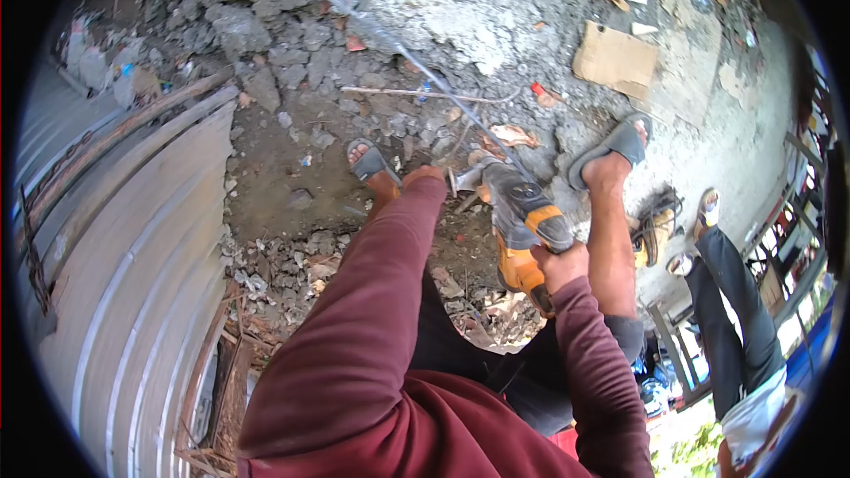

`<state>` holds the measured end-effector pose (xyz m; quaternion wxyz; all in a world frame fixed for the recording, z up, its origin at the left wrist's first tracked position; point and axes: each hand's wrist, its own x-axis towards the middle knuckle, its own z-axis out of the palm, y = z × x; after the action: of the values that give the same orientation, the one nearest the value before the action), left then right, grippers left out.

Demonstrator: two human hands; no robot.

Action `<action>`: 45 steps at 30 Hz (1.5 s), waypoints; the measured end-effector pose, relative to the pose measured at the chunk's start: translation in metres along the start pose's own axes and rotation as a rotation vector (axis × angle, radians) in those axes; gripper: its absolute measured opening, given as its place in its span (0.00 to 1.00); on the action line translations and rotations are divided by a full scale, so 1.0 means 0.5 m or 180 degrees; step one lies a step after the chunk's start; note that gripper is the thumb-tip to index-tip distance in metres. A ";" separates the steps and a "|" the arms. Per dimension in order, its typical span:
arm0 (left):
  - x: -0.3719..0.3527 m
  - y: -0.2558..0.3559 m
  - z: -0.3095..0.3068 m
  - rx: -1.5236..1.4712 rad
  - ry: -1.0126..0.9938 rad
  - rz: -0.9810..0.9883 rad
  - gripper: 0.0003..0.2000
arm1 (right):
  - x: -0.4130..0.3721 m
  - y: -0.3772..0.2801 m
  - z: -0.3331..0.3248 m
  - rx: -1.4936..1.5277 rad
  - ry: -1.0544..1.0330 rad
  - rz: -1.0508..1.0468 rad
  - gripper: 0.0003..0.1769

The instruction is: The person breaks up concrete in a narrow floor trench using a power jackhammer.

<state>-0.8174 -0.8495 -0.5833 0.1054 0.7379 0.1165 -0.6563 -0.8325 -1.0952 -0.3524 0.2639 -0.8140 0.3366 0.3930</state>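
Note:
An orange and dark grey rotary hammer (pixel 522 212) is between my legs, its front end pointing down at the broken ground. My right hand (pixel 564 265) is wrapped round its rear handle. Near the front of the tool, my left hand (pixel 425 175) is closed at what looks like the pale side handle (pixel 467 180); the sleeve hides most of its fingers. Rubble (pixel 323 261) and damp soil lie below. My sandalled feet stand apart, the left foot (pixel 367 159) on the dirt and the right foot (pixel 613 150) on the concrete.
Corrugated metal sheets (pixel 133 292) stand along the left. A cable (pixel 354 13) runs across the ground past a thin rod (pixel 425 95). Flattened cardboard (pixel 615 59) lies at the upper right. Another yellow and black tool (pixel 655 228) sits near a person in dark trousers (pixel 739 319).

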 end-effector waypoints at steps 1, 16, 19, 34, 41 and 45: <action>0.008 0.000 0.001 0.0082 0.0012 -0.0003 0.15 | 0.005 0.002 0.000 -0.0079 0.0025 0.0011 0.22; 0.032 -0.014 -0.029 0.0437 0.0168 0.0116 0.18 | -0.014 -0.067 0.016 0.0219 -0.0211 0.0393 0.20; 0.022 -0.036 -0.019 0.0529 0.0071 0.0149 0.16 | -0.038 -0.047 0.059 0.0075 0.0051 0.0070 0.20; -0.140 -0.377 -0.164 0.0436 0.0970 0.0205 0.52 | -0.229 -0.054 0.224 -0.0332 0.0253 0.0807 0.25; -0.157 -0.739 -0.085 0.0722 0.0599 -0.0454 0.54 | -0.233 -0.090 0.256 -0.0241 0.0216 0.0883 0.23; -0.143 -0.794 -0.012 0.0559 0.0239 -0.0572 0.50 | -0.171 -0.117 0.205 0.0050 0.0404 0.0999 0.23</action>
<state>-0.9426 -0.4728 -0.5128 -0.0232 0.7549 0.1281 -0.6427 -0.8750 -0.9580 -0.3294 0.1838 -0.7725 0.4787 0.3746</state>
